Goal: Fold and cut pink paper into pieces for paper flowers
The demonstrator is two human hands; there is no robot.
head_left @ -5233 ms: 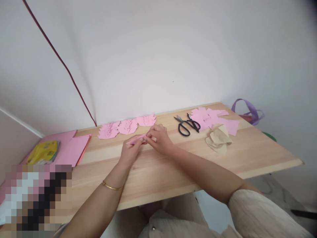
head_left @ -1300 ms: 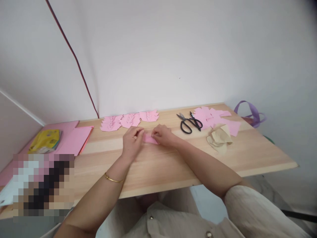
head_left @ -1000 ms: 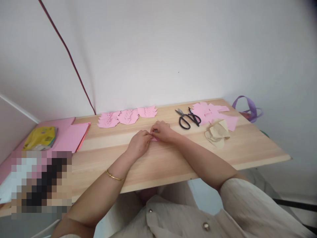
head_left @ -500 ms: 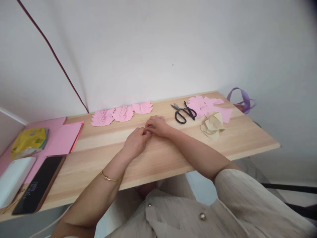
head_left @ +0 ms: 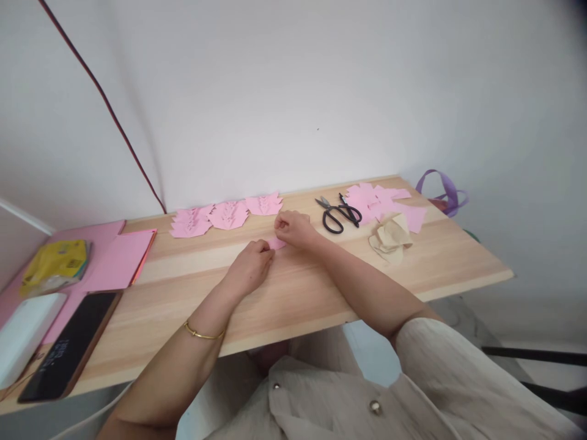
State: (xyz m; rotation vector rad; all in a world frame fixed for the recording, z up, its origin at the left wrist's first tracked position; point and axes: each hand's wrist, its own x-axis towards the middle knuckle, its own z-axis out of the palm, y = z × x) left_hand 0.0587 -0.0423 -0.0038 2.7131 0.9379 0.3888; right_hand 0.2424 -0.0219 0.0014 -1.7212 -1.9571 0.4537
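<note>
Fingers of both curled hands, left hand (head_left: 250,269) and right hand (head_left: 293,227), pinch pink paper (head_left: 276,243).

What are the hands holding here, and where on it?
Both the left hand and right hand pinch a small pink paper piece at opposite ends, against the table.

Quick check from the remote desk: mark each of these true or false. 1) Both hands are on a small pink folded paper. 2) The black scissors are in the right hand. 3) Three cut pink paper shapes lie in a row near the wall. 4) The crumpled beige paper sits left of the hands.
1) True: the left hand and right hand both touch the small pink folded paper on the wooden table.
2) False: the black scissors lie on the table, right of the hands.
3) True: the three cut pink paper shapes lie in a row near the wall.
4) False: the crumpled beige paper is right of the hands.
</note>
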